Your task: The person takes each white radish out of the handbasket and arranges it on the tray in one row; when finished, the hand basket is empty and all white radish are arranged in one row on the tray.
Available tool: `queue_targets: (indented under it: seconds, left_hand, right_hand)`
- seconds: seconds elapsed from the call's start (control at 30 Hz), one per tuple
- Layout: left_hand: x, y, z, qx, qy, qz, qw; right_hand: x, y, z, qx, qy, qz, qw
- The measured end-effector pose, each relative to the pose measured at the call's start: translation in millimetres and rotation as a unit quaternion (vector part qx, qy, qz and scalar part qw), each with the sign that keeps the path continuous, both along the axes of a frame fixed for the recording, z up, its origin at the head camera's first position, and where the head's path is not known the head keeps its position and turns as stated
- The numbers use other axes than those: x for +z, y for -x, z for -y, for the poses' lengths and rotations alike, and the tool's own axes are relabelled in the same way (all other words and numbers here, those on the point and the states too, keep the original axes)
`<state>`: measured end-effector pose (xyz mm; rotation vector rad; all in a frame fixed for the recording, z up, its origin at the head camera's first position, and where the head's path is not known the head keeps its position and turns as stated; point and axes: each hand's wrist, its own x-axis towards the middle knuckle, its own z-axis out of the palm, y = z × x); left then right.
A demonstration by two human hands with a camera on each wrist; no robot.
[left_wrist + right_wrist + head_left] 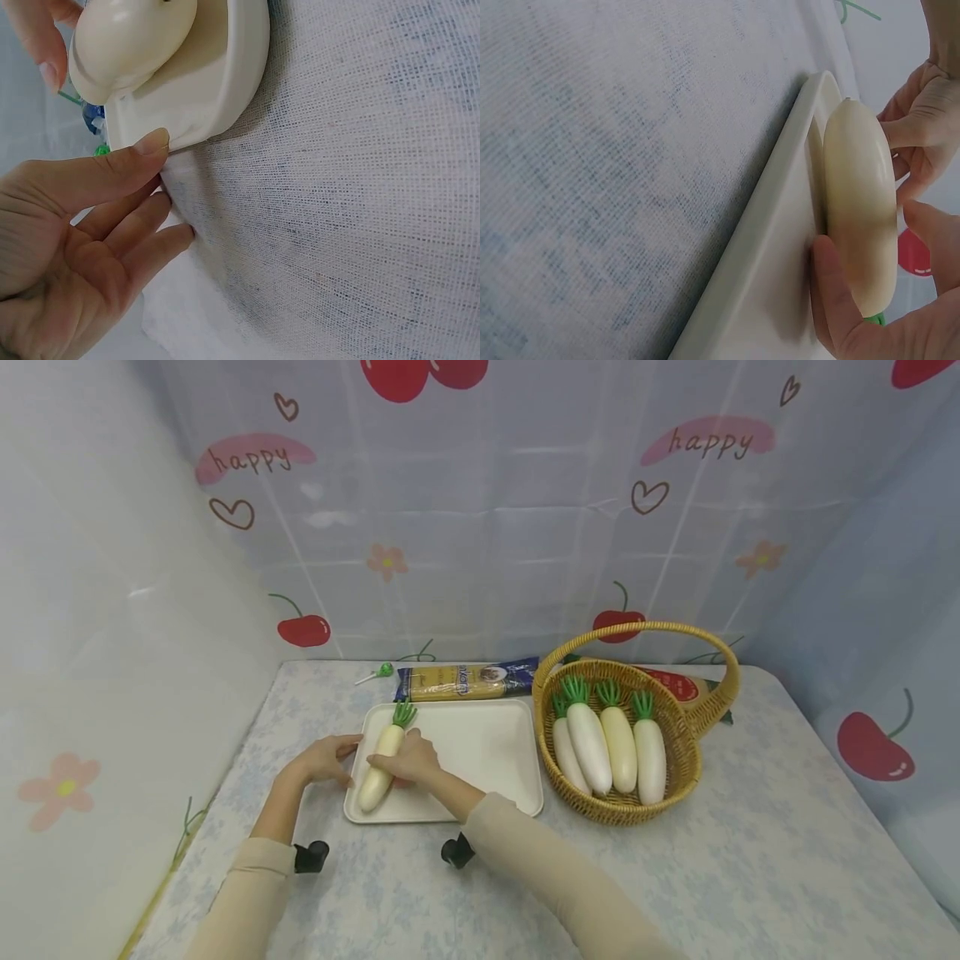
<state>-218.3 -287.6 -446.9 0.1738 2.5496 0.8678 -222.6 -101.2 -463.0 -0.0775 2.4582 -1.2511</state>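
A white radish [385, 758] with green leaf stubs lies slanted in the left part of the white tray [480, 760]. My right hand [416, 757] grips it around its middle, and in the right wrist view the thumb and fingers [832, 277] stand on opposite sides of the radish [861, 195]. My left hand [326, 760] is at the tray's left edge. In the left wrist view the left thumb [146, 146] touches the tray's rim [247, 60], while the other fingers reach down beside it, loosely bent.
Right of the tray stands a wicker basket [693, 768] with a tall handle, holding several white radishes [588, 747]. Behind the tray lie a pasta packet [457, 682] and a green lollipop [386, 670]. Another packet [678, 685] lies behind the basket. A printed curtain [465, 527] closes off the back.
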Motion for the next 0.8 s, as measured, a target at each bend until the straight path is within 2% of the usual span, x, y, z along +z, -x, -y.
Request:
queue_targets:
  seconds: [0.4, 0.63, 0.8]
  left_hand:
    - [-3.5, 3.2, -0.5, 0.001, -0.002, 0.005, 1.0]
    - [-4.5, 4.0, 0.8, -0.003, -0.003, -0.001, 1.0]
    - [-3.5, 2.3, 1.0, 0.001, 0.001, 0.003, 1.0]
  right_hand:
    - [13.5, 2.1, -47, 0.076, 0.001, -0.008, 0.997]
    - [35.5, 0.7, -93, 0.103, 0.038, 0.005, 0.9939]
    - [49.8, -4.8, -128, 0.151, 0.044, -0.001, 0.9875]
